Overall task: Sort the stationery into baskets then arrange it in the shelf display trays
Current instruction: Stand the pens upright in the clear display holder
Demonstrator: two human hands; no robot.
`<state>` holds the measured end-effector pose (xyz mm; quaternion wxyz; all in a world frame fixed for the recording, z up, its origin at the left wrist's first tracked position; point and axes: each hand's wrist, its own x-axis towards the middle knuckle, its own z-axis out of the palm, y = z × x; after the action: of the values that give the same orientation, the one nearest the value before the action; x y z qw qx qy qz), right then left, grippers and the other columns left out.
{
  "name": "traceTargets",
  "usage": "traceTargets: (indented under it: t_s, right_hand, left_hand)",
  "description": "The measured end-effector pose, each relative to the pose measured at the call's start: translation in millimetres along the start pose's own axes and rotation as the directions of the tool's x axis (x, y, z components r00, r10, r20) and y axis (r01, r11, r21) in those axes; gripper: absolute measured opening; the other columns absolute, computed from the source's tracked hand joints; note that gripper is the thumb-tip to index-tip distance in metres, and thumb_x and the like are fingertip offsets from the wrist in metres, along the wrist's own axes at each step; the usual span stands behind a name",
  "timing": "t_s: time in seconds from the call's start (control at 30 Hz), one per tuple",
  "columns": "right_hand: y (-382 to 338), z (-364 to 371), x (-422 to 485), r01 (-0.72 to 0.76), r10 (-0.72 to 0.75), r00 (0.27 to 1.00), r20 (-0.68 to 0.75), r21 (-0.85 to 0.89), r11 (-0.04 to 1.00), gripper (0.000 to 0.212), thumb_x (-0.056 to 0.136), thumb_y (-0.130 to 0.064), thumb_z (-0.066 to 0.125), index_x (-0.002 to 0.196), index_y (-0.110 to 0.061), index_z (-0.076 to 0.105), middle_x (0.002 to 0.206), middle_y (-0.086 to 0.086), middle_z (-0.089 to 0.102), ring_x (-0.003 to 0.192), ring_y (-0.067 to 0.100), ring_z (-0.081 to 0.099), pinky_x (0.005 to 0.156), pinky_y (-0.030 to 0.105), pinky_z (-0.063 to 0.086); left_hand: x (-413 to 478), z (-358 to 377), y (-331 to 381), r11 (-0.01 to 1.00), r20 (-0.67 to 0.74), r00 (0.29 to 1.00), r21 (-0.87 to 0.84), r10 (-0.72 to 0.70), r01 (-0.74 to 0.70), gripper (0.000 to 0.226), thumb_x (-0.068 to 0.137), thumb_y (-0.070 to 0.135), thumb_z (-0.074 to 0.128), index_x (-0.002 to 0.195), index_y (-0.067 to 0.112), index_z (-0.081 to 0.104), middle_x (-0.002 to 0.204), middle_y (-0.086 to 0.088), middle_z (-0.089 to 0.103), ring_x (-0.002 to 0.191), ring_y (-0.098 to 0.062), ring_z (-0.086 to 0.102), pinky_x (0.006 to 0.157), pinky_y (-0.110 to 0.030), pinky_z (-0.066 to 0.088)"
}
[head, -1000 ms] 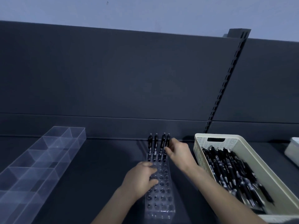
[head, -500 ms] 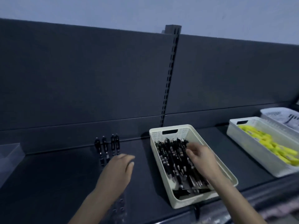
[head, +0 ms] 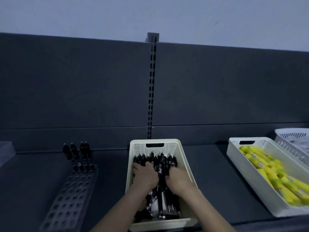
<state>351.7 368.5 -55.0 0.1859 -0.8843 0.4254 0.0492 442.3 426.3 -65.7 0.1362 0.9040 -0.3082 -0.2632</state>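
Note:
A cream basket (head: 154, 141) full of black pens (head: 160, 160) stands on the dark shelf in front of me. Both hands are inside it. My left hand (head: 144, 175) lies on the left part of the pile with its fingers bent down around pens. My right hand (head: 179, 178) is beside it, fingers curled into the pens, and its fingertips are hidden among them. To the left lies a clear holder with rows of holes (head: 73, 195). Several black pens (head: 77, 156) stand upright in its far row.
A white basket (head: 234, 143) of yellow markers (head: 270, 171) sits to the right, and another white mesh basket (head: 291, 131) behind it. A clear tray corner (head: 5, 151) shows at the far left. A slotted upright (head: 152, 89) divides the dark back panel.
My view has swung right from the holder to the pen basket. My left hand left the holder and joined my right hand inside the basket, both now pushed into the pens.

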Motion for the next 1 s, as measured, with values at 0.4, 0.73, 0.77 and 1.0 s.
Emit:
traceTargets:
  t_s: [0.4, 0.73, 0.77, 1.0]
  right_hand:
    - [-5, 12, 6, 0.051, -0.051, 0.998, -0.023, -0.003, 0.999, 0.013, 0.091, -0.011, 0.045, 0.102, -0.008, 0.051, 0.121, 0.015, 0.057, 0.112, 0.029, 0.055, 0.083, 0.032, 0.045]
    - [2, 9, 9, 0.039, 0.006, 0.967, -0.256, 0.170, 0.985, 0.021, 0.095, -0.019, 0.043, 0.109, -0.006, 0.053, 0.112, 0.012, 0.063, 0.106, 0.030, 0.059, 0.081, 0.032, 0.044]
    - [2, 9, 9, 0.042, 0.001, 0.970, -0.245, 0.170, 0.985, 0.021, 0.095, -0.020, 0.044, 0.109, -0.006, 0.053, 0.112, 0.012, 0.063, 0.107, 0.030, 0.058, 0.081, 0.032, 0.045]
    - [2, 8, 1, 0.026, -0.023, 0.995, -0.095, 0.022, 0.999, 0.007, 0.092, -0.016, 0.048, 0.086, -0.013, 0.045, 0.116, 0.010, 0.060, 0.108, 0.028, 0.058, 0.081, 0.031, 0.046]
  left_hand:
    - [13, 2, -12, 0.959, -0.087, 0.995, -0.278, 0.038, -0.061, 0.008, 0.085, 0.009, 0.052, 0.089, 0.011, 0.045, 0.090, -0.003, 0.056, 0.084, -0.020, 0.056, 0.068, -0.024, 0.039]
    - [9, 0, -9, 0.939, -0.325, 0.939, -0.275, 0.110, -0.205, 0.020, 0.096, 0.021, 0.046, 0.113, 0.010, 0.046, 0.104, -0.008, 0.064, 0.092, -0.021, 0.059, 0.075, -0.030, 0.044]
    - [8, 1, -10, 0.952, -0.312, 0.942, -0.232, 0.123, -0.201, 0.022, 0.096, 0.024, 0.044, 0.115, 0.012, 0.044, 0.105, -0.008, 0.064, 0.096, -0.024, 0.060, 0.078, -0.032, 0.045]
    - [11, 4, -10, 0.964, -0.087, 0.993, -0.248, 0.076, -0.095, 0.037, 0.084, 0.028, 0.065, 0.100, 0.011, 0.037, 0.105, -0.007, 0.057, 0.092, -0.020, 0.055, 0.073, -0.027, 0.041]
